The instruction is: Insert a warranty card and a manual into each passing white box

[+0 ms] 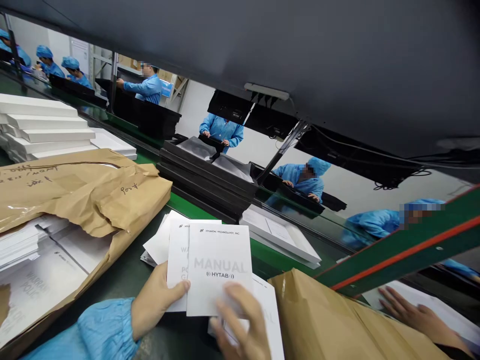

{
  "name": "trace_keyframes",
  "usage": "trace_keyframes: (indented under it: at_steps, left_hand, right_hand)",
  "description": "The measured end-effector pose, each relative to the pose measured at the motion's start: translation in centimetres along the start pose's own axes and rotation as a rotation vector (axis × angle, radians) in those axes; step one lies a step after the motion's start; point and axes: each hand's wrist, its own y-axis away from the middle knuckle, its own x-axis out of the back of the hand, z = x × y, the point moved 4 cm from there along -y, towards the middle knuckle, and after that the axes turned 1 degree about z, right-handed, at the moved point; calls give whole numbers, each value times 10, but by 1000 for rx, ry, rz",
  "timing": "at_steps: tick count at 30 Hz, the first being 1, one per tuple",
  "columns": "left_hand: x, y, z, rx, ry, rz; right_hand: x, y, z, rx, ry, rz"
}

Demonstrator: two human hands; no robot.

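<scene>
My left hand point(155, 297) pinches two white booklets, its thumb near their overlapping edges. The rear one is a warranty booklet point(178, 265); in front is a manual point(219, 250) printed "MANUAL" and "HYTAB". My right hand point(243, 320), smeared by motion, lies in front of the manual's lower part with its fingers apart. Behind and below it, more manuals point(268, 310) are partly hidden. Further loose white papers point(159, 245) lie behind my left hand. At left, an opened brown paper package point(131, 200) contains white warranty booklets point(48, 285).
White boxes point(48, 125) are stacked at far left. An open white tray point(281, 237) and dark stacked panels point(210, 175) stand beyond. Another brown package point(322, 315) sits at right, near another person's hand point(416, 310). A green frame point(412, 250) crosses the right side; people in blue work behind.
</scene>
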Motion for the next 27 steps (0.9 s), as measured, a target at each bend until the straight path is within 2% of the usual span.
trace_keyframes:
  at_steps: [2,4,6,8,10,15,18,21,24,26,27]
  left_hand:
    - [2,-1,3,-19,-82,5]
    - [-1,0,6,-22,-107,-43]
    - [-5,2,7,-31,-112,-112]
    - [-9,4,9,-64,-125,-148]
    - [-13,4,11,-99,-175,-160]
    - [-25,-6,8,-33,-340,-294]
    - [-30,-27,8,-54,-336,-247]
    - [-35,-49,8,-66,-312,-230]
    - [-40,-66,8,-82,-282,-293]
    - [-35,-76,8,-93,-264,-268]
    - [-28,-82,9,-101,-252,-212]
  right_hand:
    - [16,-2,22,-291,-70,141]
    - [19,-1,43,-701,-321,161]
    - [6,2,50,-1042,-721,21]
    - [-8,6,44,-1215,-1029,-125]
    - [-13,9,42,-1262,-1119,-104]
    - [-11,15,54,-1251,-1036,154]
    - [-8,16,62,-1262,-1065,233]
    - [-10,19,68,-1308,-1105,178]
    - [-11,22,74,-1321,-1041,80]
    - [-9,24,81,-1310,-952,97]
    - [-7,25,85,-1300,-911,134]
